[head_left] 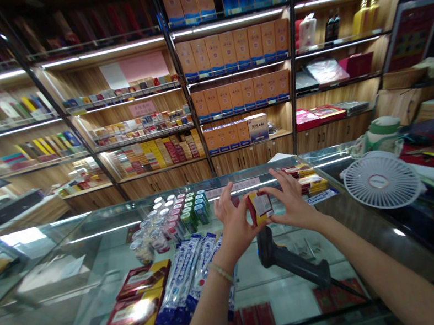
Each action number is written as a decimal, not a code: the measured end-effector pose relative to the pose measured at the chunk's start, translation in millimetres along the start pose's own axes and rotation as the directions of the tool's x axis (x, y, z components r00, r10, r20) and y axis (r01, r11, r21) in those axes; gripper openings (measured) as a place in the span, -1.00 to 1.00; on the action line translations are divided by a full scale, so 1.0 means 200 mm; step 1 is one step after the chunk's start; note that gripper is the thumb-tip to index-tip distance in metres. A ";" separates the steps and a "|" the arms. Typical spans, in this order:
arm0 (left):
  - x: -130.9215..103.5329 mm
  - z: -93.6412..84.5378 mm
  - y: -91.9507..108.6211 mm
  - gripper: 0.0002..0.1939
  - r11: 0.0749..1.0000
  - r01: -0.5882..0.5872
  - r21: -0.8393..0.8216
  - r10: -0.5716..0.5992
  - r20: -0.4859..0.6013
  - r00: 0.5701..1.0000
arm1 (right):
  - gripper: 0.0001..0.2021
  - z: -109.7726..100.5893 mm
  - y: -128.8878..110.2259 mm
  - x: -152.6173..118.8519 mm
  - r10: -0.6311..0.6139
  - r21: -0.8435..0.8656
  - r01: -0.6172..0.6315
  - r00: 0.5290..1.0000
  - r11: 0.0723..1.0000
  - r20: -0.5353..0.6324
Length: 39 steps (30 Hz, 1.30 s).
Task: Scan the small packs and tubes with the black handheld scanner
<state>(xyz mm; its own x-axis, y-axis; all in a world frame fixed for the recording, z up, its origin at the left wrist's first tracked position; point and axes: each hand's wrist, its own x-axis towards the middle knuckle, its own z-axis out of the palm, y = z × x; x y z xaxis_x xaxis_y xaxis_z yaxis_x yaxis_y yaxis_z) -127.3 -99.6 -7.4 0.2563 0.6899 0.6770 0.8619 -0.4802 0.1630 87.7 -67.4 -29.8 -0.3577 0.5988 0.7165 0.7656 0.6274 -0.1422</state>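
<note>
Presenting small pack (261, 206) above barcode scanner (290, 259) | gripped between left hand (233, 221) and right hand (291, 200), fingers partly curled | next: barcode to be aligned with scanner window.

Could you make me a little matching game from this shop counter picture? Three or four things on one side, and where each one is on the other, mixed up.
Things:
1. small red and yellow box
2. barcode scanner
3. white fan
4. small jars with coloured lids

Places:
A. lying on the glass counter below the hands
B. at the right end of the counter
C. held between the left hand and right hand
D. grouped on the glass to the left of the hands

Pairs: 1-C, 2-A, 3-B, 4-D
</note>
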 end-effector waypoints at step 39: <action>-0.03 0.03 -0.11 -0.36 0.951 -0.078 0.299 0.098 -0.053 0.994 | -0.24 -0.06 -0.14 0.08 -0.113 -0.380 0.163 0.982 0.910 0.151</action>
<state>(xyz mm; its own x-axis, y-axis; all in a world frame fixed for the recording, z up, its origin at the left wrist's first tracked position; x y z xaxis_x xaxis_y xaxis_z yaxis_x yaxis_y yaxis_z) -145.2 -89.2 -19.8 0.3160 0.6094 0.7272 0.9306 -0.3482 -0.1127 68.0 -81.5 -6.3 -0.5186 0.5921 0.6168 0.8418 0.4798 0.2472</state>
